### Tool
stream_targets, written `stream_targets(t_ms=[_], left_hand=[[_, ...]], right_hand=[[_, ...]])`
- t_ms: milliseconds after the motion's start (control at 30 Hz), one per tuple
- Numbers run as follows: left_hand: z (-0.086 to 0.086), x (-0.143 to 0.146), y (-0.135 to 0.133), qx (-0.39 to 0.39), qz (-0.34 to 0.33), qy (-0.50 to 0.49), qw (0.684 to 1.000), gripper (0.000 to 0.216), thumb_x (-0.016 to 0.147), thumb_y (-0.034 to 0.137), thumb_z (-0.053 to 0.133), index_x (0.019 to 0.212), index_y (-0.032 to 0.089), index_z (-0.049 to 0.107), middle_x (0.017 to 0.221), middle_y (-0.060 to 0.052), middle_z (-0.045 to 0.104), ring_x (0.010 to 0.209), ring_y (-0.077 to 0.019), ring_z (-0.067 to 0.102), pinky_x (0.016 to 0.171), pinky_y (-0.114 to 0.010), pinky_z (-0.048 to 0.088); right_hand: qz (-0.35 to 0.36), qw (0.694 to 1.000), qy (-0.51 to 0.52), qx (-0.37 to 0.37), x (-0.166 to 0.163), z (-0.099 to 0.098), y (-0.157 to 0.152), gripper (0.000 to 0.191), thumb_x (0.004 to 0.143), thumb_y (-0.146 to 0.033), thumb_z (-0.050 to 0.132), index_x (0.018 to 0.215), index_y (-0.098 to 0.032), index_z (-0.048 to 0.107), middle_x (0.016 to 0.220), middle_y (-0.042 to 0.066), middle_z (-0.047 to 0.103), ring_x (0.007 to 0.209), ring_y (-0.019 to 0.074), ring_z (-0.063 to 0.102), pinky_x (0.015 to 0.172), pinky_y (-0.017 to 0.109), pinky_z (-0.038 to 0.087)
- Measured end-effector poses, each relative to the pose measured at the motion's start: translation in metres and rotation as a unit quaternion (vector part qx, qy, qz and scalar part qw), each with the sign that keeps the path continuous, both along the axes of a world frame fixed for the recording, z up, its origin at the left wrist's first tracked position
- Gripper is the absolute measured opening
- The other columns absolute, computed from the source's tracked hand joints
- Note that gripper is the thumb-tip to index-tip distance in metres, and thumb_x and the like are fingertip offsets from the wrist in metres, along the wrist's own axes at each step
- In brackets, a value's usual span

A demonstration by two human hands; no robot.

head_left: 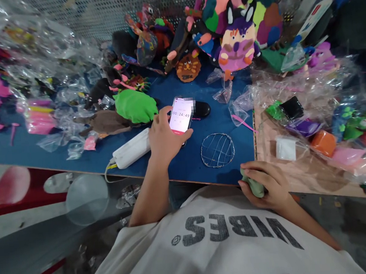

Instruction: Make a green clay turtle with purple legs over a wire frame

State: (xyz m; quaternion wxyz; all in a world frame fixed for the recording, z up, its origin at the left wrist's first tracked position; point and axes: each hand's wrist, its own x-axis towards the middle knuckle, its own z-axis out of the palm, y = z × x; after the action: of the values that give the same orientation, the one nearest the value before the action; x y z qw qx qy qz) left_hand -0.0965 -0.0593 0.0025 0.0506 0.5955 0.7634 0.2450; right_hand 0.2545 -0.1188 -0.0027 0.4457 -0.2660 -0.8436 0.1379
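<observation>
My left hand (pixel 164 136) is curled around a phone (pixel 181 114) on the blue tabletop (pixel 191 163); its lit screen shows a running timer. My right hand (pixel 264 183) rests at the table's near edge, closed around a lump of grey-green clay (pixel 254 187). Between the two hands lies a round wire mesh disc (pixel 217 150). A white power bank (pixel 131 148) with a cable sits just left of my left hand.
Clay figures (pixel 235 44) and a green clay piece (pixel 135 105) crowd the back of the table. Plastic bags of coloured clay (pixel 321 139) cover the right side, more bags (pixel 38 116) the left. A perforated metal wall (pixel 103 8) stands behind.
</observation>
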Motion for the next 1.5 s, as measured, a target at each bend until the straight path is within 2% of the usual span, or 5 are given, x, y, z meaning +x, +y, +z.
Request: stream_targets(t_ms=[200,467,700,1167,1500], left_hand=[[0.0054,0.0016,-0.0017,-0.026,-0.01,-0.006,1.0,0.091,0.081,0.04,0.095,0.158,0.034,0.046,0.147,-0.014,0.062,0.139,-0.0423,0.062,0.117,-0.062,0.054],[0.0065,0.0039,-0.0013,-0.048,-0.01,0.013,0.999,0.082,0.086,0.044,0.091,0.158,0.038,0.053,0.146,-0.013,0.057,0.134,-0.0432,0.064,0.118,-0.065,0.052],[0.0059,0.0026,-0.0018,-0.039,-0.012,-0.001,0.999,0.094,0.084,0.041,0.093,0.163,0.035,0.042,0.151,-0.014,0.06,0.143,-0.0433,0.059,0.119,-0.065,0.051],[0.0071,0.0054,0.0013,-0.026,0.005,-0.004,1.0,0.092,0.079,0.037,0.094,0.158,0.034,0.048,0.144,-0.012,0.065,0.133,-0.0418,0.067,0.113,-0.063,0.055],[0.0046,0.0059,0.0017,-0.005,0.012,-0.014,1.0,0.097,0.077,0.034,0.095,0.16,0.033,0.046,0.141,-0.01,0.068,0.13,-0.0407,0.07,0.112,-0.062,0.056]], right_hand=[[0.007,1.0,-0.009,0.001,-0.0007,0.0022,0.0018,0.045,0.083,-0.01,0.088,0.124,-0.015,0.071,0.117,0.015,0.08,0.098,0.0237,0.082,0.076,0.037,0.072],[0.013,1.0,-0.022,0.002,0.0002,0.0007,0.0031,0.047,0.083,-0.012,0.089,0.126,-0.017,0.07,0.119,0.014,0.08,0.097,0.0234,0.082,0.074,0.038,0.073],[0.015,1.0,-0.016,0.004,0.0002,-0.0007,0.0029,0.047,0.081,-0.01,0.09,0.124,-0.014,0.071,0.118,0.015,0.08,0.098,0.0237,0.082,0.073,0.037,0.072],[0.013,1.0,-0.015,0.005,-0.0003,-0.0034,0.0016,0.05,0.082,-0.012,0.09,0.127,-0.019,0.07,0.12,0.013,0.081,0.096,0.0238,0.083,0.073,0.038,0.073],[0.016,1.0,-0.017,0.017,-0.0029,0.0011,0.0034,0.046,0.083,-0.011,0.089,0.125,-0.015,0.07,0.117,0.015,0.08,0.096,0.0238,0.082,0.073,0.038,0.071]])
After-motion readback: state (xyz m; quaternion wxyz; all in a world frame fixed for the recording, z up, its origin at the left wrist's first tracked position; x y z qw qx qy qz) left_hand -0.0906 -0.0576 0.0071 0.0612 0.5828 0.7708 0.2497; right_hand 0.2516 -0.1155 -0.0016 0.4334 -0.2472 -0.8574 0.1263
